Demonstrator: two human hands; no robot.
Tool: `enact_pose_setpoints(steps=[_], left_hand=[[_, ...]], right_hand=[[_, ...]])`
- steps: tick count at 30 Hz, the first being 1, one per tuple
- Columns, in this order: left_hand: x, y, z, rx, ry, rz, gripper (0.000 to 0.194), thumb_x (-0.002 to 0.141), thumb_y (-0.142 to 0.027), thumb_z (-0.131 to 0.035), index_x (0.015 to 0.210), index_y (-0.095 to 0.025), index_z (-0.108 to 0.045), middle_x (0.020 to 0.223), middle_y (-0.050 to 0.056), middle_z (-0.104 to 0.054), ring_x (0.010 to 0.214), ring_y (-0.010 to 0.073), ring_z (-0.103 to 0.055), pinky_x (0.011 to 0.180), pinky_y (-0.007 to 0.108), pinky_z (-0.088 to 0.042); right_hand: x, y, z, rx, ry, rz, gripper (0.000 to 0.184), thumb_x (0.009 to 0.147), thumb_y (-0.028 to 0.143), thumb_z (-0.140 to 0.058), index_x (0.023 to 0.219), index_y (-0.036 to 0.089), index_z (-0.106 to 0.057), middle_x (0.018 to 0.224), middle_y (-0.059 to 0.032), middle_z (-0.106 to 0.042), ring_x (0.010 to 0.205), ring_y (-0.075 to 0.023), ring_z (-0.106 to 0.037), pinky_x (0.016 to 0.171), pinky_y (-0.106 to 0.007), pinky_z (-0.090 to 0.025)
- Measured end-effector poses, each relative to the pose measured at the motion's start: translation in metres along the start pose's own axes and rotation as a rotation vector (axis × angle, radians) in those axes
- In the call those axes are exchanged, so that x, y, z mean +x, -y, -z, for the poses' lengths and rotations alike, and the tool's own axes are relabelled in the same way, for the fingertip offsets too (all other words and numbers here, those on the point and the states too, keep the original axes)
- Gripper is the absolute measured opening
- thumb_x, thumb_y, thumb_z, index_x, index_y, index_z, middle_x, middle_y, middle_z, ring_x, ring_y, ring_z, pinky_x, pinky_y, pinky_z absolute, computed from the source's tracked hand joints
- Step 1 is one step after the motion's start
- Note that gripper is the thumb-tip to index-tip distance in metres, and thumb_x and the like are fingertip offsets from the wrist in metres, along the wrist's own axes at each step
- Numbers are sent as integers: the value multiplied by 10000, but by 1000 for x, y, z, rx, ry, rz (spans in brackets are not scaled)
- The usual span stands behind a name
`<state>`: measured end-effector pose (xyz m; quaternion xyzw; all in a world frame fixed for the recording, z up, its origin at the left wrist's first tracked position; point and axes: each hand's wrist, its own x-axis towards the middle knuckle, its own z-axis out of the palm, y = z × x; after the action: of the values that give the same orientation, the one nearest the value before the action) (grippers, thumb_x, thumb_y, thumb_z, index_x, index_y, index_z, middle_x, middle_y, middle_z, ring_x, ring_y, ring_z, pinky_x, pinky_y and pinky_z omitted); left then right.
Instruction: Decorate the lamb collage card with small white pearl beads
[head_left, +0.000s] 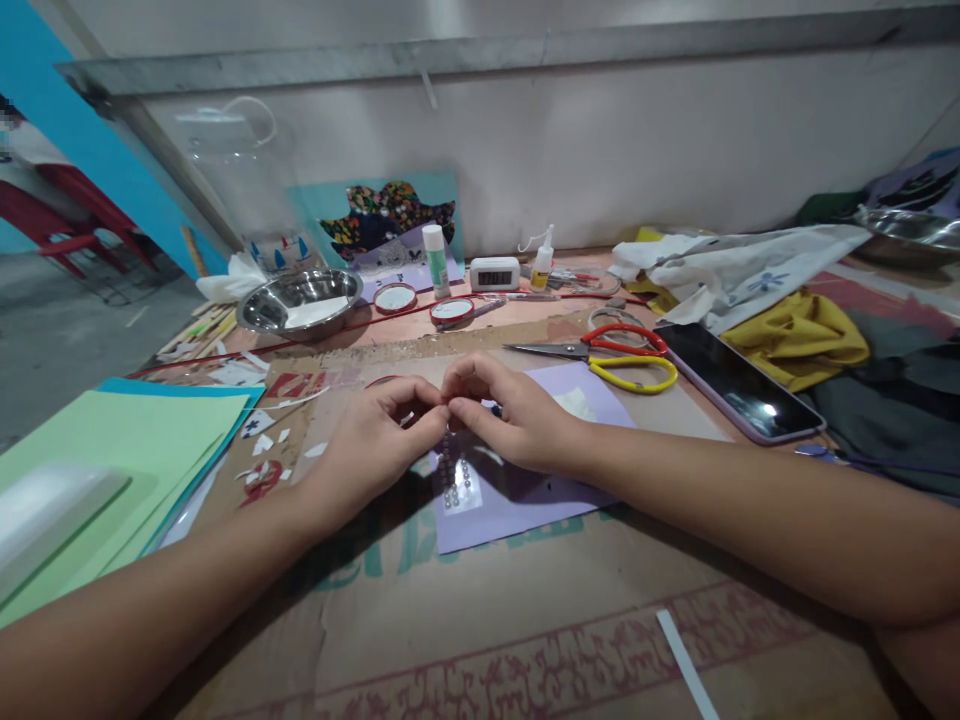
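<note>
Above a lilac sheet (517,520) my left hand (382,425) and my right hand (517,410) meet, thumbs and forefingers pinched close together. From those fingertips a clear strip of small dark stick-on beads (454,485) runs down over the lilac sheet. My left fingers are closed at the strip's top end. My right fingertips touch the left ones, and whatever they pinch is too small to tell. A pale piece (576,403) lies on the lilac sheet behind my right wrist. Scissors (592,352) with one red and one yellow handle lie beyond my right hand.
A phone (739,380) and cloth scraps (795,340) lie at right. Behind stand a steel bowl (300,305), glue stick (434,260), digital clock (495,273) and small glue bottle (542,262). Green sheets (150,440) lie left; a white strip (686,665) lies in front on cardboard.
</note>
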<state>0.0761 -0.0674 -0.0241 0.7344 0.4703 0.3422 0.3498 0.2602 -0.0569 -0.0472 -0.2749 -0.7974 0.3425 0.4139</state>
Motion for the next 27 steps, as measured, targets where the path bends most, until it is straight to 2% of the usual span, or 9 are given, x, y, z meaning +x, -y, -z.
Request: enact_pose_setpoints(steps=[10,19,23,27], left_hand=[[-1,0,0,-1,6,26,103,767,-245,-584,740,-196,-671,665,-25,-627,604,122,-552,577,239,-444],[-1,4,-2,-48,-33,23,241,880,-403,-598,946,-228,-749,816,26,-721,730,170,-645,632,263,-508],[0,3,-1,-66,-20,26,257,879,-406,-600,981,-227,-753,813,36,-728,726,180,-653,621,271,-521],[1,0,0,-67,-18,28,197,847,-366,-634,915,-223,-750,806,30,-731,694,171,-649,613,270,-524]], right_hand=[[0,3,-2,-57,-1,25,90,922,165,-494,999,203,-470,826,-1,-619,742,-133,-590,701,-280,-475],[3,-3,1,295,-36,-96,45,957,191,-460,993,212,-444,752,29,-569,691,-118,-580,655,-268,-479],[4,-4,1,314,-48,-100,45,956,183,-462,993,206,-449,743,32,-563,688,-114,-572,650,-261,-470],[3,-3,1,285,-49,-91,52,955,168,-472,988,204,-455,740,35,-557,677,-109,-559,643,-257,-461]])
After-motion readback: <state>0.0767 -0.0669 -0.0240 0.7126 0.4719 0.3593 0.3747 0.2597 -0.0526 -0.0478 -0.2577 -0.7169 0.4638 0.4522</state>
